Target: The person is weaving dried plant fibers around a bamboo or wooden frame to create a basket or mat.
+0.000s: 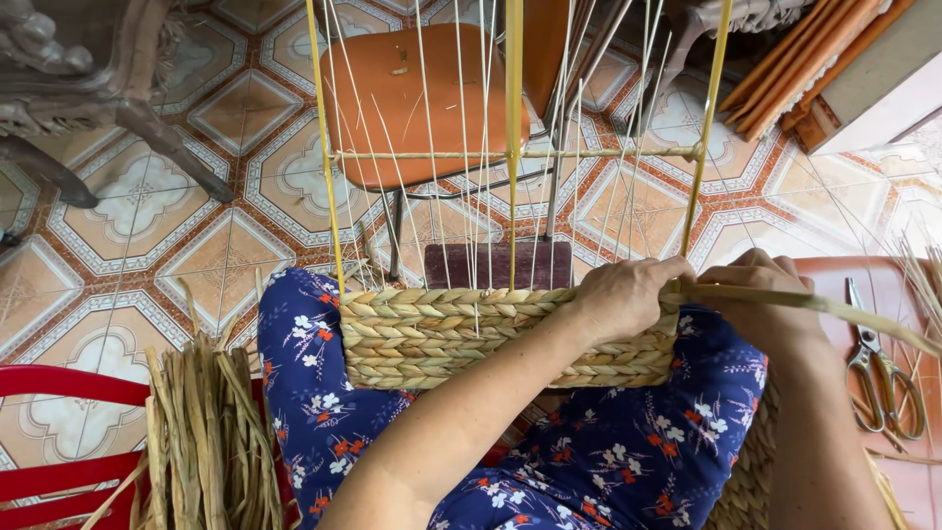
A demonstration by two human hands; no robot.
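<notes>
Head view: both hands are pinching a flat strand [834, 309] at the basket's [491, 339] right rim, on the lap; left hand [628, 294] closed, right hand [760, 290] closed. Pulling unevenly is risking a loose weave or bent stakes [461, 147].

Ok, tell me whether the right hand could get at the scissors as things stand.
Probably yes. The scissors lie in the open on the reddish surface just beside the right hand, with nothing across the way. But that hand is gripping the flat straw strand and would likely have to let go first.
</notes>
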